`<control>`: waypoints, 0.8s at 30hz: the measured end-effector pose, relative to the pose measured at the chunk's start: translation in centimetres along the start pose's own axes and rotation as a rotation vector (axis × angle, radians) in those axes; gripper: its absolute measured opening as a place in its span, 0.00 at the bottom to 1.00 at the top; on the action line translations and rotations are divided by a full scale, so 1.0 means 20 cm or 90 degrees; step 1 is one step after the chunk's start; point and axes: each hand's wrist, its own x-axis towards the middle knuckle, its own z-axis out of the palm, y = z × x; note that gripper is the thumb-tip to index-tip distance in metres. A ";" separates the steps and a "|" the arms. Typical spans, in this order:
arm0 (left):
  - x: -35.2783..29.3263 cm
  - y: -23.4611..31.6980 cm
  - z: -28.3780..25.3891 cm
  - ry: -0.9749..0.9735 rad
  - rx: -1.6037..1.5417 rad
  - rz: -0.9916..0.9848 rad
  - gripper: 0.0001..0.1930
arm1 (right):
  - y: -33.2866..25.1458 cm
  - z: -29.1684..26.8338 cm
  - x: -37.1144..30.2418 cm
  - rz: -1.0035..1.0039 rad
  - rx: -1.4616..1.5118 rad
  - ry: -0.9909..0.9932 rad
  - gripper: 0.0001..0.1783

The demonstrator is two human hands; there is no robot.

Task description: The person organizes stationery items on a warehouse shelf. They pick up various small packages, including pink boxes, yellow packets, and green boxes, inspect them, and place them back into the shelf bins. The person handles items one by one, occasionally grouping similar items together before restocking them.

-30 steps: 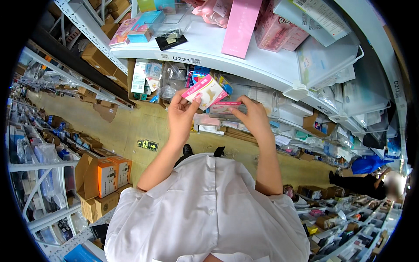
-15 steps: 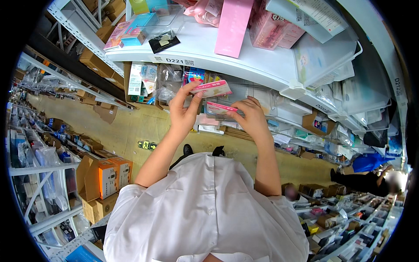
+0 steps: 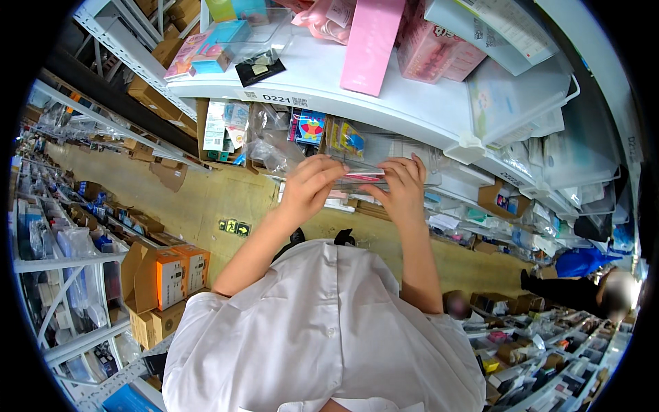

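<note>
Between my hands is a flat pink-and-white box [image 3: 364, 178], seen almost edge-on, with thin see-through plastic edges around it. My left hand [image 3: 307, 187] is closed at its left end, fingers bent over the top edge. At the right end my right hand [image 3: 403, 187] grips with the thumb below and the fingers above. Whether one or two boxes are there cannot be made out. Just beyond my hands, on the lower shelf level, lie a yellow-and-blue item in a clear pack [image 3: 349, 139] and a colourful card pack [image 3: 308, 128].
Above my hands runs a white shelf [image 3: 412, 103] with a tall pink box [image 3: 371, 48] and a small black packet [image 3: 260, 71]. Orange boxes [image 3: 180, 275] in a carton stand at the left. Another person [image 3: 576, 292] is far right.
My left hand has turned over and moved down and right to meet the right hand. The two separately held pink-and-white boxes now show as one pink strip between them.
</note>
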 end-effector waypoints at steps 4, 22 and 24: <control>-0.02 -0.01 0.02 -0.061 0.062 0.021 0.19 | 0.02 0.03 -0.09 0.071 0.077 0.005 0.30; -0.13 -0.05 0.02 -0.098 0.186 0.032 0.22 | -0.08 0.01 -0.08 0.031 0.012 -0.058 0.18; -0.12 -0.04 -0.01 -0.089 0.191 0.030 0.24 | -0.11 0.03 -0.08 0.037 0.002 -0.058 0.20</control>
